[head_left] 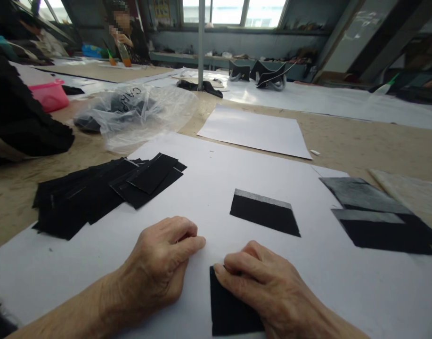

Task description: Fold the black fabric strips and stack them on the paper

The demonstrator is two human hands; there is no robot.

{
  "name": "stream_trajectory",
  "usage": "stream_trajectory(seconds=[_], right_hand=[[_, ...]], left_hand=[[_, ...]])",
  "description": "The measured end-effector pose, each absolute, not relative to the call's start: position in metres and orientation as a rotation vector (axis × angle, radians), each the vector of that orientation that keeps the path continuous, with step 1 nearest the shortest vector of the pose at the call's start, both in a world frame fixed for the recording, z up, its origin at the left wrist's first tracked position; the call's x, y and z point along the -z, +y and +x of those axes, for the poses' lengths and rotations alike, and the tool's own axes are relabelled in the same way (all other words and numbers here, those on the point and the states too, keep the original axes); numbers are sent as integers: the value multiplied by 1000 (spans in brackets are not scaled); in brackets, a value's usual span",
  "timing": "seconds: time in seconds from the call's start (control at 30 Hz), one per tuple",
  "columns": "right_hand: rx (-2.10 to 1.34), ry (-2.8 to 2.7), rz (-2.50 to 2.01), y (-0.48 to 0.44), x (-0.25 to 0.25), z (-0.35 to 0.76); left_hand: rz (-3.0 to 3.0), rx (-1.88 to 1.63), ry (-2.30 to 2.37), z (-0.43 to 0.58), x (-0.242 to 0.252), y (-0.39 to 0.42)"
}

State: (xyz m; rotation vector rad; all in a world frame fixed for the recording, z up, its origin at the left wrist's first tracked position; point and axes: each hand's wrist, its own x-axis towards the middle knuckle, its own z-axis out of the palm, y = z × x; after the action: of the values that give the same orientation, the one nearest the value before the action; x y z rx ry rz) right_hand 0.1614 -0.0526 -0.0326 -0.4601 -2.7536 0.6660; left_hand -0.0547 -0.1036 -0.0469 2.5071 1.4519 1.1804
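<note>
My right hand (261, 280) is closed at the upper edge of a black rectangular fabric piece (233, 310) at the bottom centre, thumb and curled fingers gripping it there. The hand covers part of the piece. To its left, my left hand (162, 261) rests on a large white sheet (187, 301) with fingers curled and thumb pressed against them. Whatever it may hold is hidden. Beyond my right hand lies another black fabric piece (263, 214) with a greyish strip along its far edge.
Overlapping black pieces (95, 188) are heaped on the left. More grey-striped pieces (381, 221) lie at the right. Farther back are a white board (256, 129), a clear plastic bag (131, 113), a pink basket (49, 95) and a metal pole (201, 47). A person (127, 40) is across the table.
</note>
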Motion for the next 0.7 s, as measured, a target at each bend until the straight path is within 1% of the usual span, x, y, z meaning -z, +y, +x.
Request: stream_trajectory(seconds=[0.23, 0.33, 0.43, 0.6, 0.7], right_hand=[[-617, -2852, -431, -54, 38, 154], [-679, -2719, -408, -54, 38, 154], [-710, -2514, -476, -53, 35, 159], [-384, -2515, -705, -54, 36, 165], [-335, -2572, -704, -53, 41, 164]], left_hand=[[2465, -1189, 1486, -53, 49, -104], [2437, -1167, 1433, -52, 45, -103], [2341, -1173, 1424, -52, 42, -102], [2300, -1080, 1363, -44, 42, -99], [2406, -979, 1297, -36, 41, -96]])
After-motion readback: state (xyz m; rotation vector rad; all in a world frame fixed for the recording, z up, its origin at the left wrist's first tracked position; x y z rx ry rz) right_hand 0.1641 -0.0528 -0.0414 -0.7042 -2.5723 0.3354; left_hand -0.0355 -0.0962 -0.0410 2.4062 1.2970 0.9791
